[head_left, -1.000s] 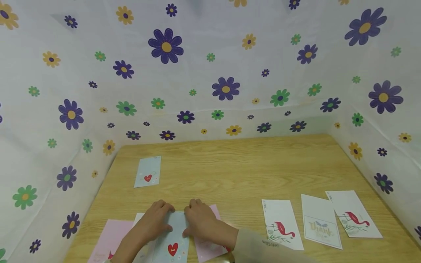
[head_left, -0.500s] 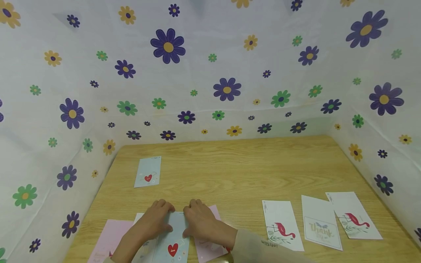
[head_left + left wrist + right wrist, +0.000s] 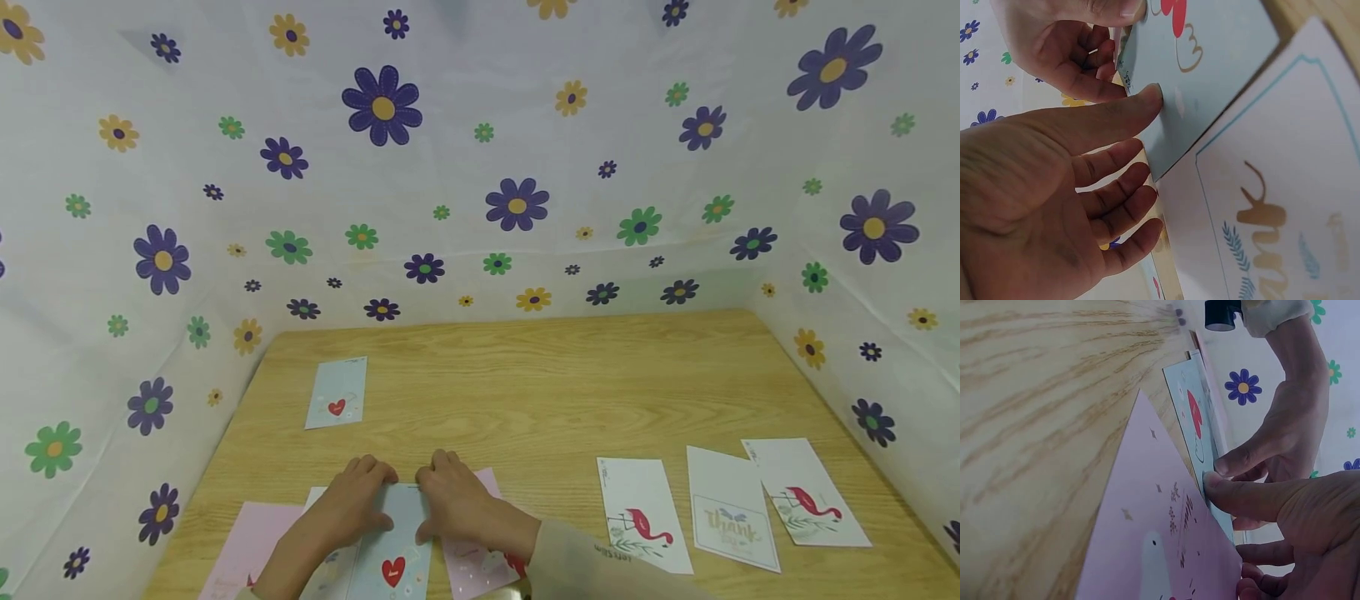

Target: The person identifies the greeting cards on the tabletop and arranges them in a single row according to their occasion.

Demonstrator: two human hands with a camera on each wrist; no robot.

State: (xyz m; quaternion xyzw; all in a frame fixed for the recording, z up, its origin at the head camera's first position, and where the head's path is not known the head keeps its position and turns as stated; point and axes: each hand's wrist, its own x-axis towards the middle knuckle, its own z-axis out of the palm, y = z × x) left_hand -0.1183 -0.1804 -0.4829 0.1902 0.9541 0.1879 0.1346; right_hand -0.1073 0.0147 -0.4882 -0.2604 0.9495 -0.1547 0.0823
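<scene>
A light blue card (image 3: 393,533) with a red heart lies at the front of the table between my two hands. My left hand (image 3: 352,504) pinches its far left corner; in the left wrist view the thumb presses on the card's face (image 3: 1222,69) with the fingers at its edge. My right hand (image 3: 457,500) pinches the far right corner, thumb on top and fingers curled at the far edge. Left of it is a white "thank" card (image 3: 1272,206), partly under my left forearm. A pink card (image 3: 1147,506) lies right of it, partly covered by my right hand.
Another pink card (image 3: 255,542) lies at the front left. A second blue heart card (image 3: 337,387) sits at the back left. On the right are two white flamingo cards (image 3: 637,483) and a white "thank" card (image 3: 720,475). A flowered cloth (image 3: 450,167) surrounds the wooden table (image 3: 525,375).
My right hand has shifted very slightly left and away at the card's corner. The left hand and the cards stay where they were.
</scene>
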